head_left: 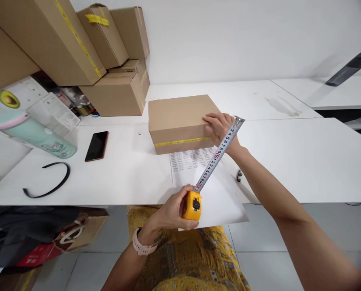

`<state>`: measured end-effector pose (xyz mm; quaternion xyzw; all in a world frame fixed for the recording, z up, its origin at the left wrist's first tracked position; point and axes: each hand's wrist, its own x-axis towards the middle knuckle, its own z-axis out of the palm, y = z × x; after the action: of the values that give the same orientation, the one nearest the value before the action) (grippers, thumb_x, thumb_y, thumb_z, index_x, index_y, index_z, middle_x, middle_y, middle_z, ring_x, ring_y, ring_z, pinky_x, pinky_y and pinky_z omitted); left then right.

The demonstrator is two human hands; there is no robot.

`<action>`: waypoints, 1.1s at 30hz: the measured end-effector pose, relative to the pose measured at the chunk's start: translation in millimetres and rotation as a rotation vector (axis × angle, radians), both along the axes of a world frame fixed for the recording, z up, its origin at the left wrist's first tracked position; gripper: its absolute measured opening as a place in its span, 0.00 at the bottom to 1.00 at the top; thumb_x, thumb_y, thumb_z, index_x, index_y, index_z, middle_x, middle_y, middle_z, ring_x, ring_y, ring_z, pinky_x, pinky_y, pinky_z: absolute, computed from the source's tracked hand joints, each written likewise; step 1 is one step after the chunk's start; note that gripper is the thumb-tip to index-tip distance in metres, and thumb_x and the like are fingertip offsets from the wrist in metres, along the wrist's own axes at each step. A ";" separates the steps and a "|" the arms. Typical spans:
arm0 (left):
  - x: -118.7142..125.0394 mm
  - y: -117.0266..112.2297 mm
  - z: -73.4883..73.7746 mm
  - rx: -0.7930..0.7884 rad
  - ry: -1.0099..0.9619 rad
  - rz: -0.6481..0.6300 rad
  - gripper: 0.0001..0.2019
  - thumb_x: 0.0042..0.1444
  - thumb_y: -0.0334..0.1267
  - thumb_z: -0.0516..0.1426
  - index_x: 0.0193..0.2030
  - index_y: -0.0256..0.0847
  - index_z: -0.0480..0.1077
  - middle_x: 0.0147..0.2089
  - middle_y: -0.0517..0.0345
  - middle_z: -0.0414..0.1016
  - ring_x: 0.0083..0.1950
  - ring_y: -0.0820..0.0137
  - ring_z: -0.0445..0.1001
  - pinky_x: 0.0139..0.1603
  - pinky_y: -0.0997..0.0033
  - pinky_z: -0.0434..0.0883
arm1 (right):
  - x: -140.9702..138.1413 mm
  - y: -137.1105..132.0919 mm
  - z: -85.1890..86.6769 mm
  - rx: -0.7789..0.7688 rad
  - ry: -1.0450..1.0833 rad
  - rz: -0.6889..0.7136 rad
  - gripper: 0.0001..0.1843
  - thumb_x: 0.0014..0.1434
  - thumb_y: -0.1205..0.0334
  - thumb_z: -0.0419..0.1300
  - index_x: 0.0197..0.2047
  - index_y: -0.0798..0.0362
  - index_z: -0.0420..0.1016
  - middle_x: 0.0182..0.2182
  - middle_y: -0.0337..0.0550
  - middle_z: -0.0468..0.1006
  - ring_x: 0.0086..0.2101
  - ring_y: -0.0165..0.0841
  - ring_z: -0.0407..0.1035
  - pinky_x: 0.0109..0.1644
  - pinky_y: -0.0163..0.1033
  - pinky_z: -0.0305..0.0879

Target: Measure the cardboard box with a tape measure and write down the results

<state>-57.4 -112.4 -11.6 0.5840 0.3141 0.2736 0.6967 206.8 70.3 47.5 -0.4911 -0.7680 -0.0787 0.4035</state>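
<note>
My left hand (177,210) is wrapped round a yellow tape measure (194,205) just past the table's front edge. Its silver blade (215,159) is pulled out and slants up to the right, with the hooked end above my right wrist. A closed cardboard box (180,117) with yellow tape along its front lies on the table. At its right front corner my right hand (219,128) grips it, fingers over the top edge; the blade partly covers this hand. Under the box's front sticks out a paper sheet (211,202) with rows of writing, overhanging the table edge.
Several cardboard boxes (113,93) are stacked at the back left. Nearer are a mint-green bottle (43,137), a phone (97,146) and a black curved band (66,173). A small metal clip (239,176) lies by my right forearm. Bags (77,236) sit below on the left.
</note>
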 end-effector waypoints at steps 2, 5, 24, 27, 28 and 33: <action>-0.1 0.6 0.9 0.023 0.014 -0.005 0.44 0.41 0.41 0.73 0.65 0.44 0.62 0.52 0.50 0.71 0.52 0.58 0.73 0.49 0.61 0.73 | 5.6 -11.2 12.9 -0.046 0.295 -0.030 0.26 0.73 0.45 0.43 0.52 0.47 0.78 0.50 0.52 0.80 0.52 0.46 0.72 0.57 0.58 0.66; 0.7 2.2 -0.3 0.079 0.020 -0.013 0.42 0.42 0.41 0.72 0.65 0.45 0.63 0.50 0.51 0.72 0.50 0.60 0.73 0.48 0.62 0.73 | 14.8 -39.2 38.3 -0.181 0.745 -0.017 0.38 0.73 0.40 0.32 0.51 0.51 0.78 0.43 0.54 0.81 0.44 0.43 0.75 0.48 0.52 0.70; -18.7 -41.0 29.3 0.187 0.042 0.198 0.49 0.46 0.35 0.71 0.72 0.53 0.52 0.58 0.51 0.66 0.56 0.60 0.72 0.59 0.59 0.71 | -65.0 -198.0 -20.3 -0.403 0.512 0.351 0.10 0.67 0.59 0.59 0.50 0.45 0.79 0.31 0.41 0.82 0.30 0.35 0.77 0.31 0.42 0.73; -37.1 -35.0 32.6 0.286 0.136 0.358 0.45 0.49 0.36 0.69 0.71 0.53 0.52 0.56 0.52 0.68 0.53 0.63 0.74 0.53 0.63 0.74 | -42.6 -181.4 -30.5 -0.340 0.434 0.015 0.10 0.68 0.54 0.57 0.44 0.46 0.78 0.33 0.44 0.82 0.30 0.38 0.75 0.34 0.45 0.72; -46.0 -30.1 33.9 0.333 0.203 0.429 0.44 0.50 0.36 0.69 0.70 0.53 0.52 0.55 0.53 0.69 0.52 0.63 0.75 0.52 0.63 0.74 | -27.0 -172.8 -33.5 -0.330 0.439 -0.185 0.12 0.68 0.51 0.55 0.42 0.46 0.77 0.34 0.46 0.82 0.31 0.39 0.74 0.36 0.46 0.71; -91.0 9.0 34.3 0.558 0.763 0.743 0.42 0.50 0.42 0.67 0.69 0.47 0.54 0.56 0.49 0.72 0.52 0.56 0.78 0.53 0.51 0.75 | 53.5 -131.5 -49.1 -0.580 0.213 -0.787 0.25 0.65 0.40 0.52 0.52 0.51 0.71 0.37 0.54 0.81 0.39 0.53 0.74 0.47 0.63 0.66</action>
<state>-148.4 -103.5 22.7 0.6529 0.6414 0.3420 0.2129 260.3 -61.2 -1.6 -0.8407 -0.4695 0.0424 0.2663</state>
